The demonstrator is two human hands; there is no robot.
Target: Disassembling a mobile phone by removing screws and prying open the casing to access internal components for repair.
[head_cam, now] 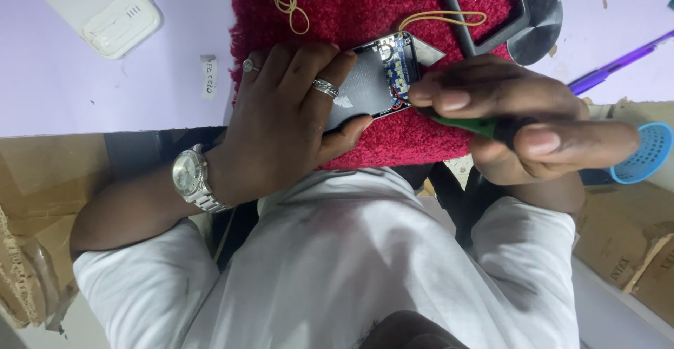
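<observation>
At the bottom of the frame a white shirt (365, 265) is seen, with both forearms reaching up from it. At the lower left a silver wristwatch (191, 178) is worn on the left wrist. Above it the left hand (281, 121) is laid flat, fingers pressed together, on an opened dark device (372, 82) — its thumb is hooked under the near edge, and rings are worn on two fingers. The device lies at the centre of the frame on a red fluffy mat (393, 12), and a blue circuit board (399, 68) is exposed at its right end. At the centre right the right hand (505, 114) is closed around a green-handled tool (477, 126), pinched between thumb and fingers; the tip is hidden near the board. Farther up, two yellow rubber bands (286, 1) and a dark frame (484, 12) are laid on the mat. At the upper left a white plastic casing (105, 8) rests on the pale lilac table (84, 89); a blue mesh cup (646, 154) is seen at the right edge.
</observation>
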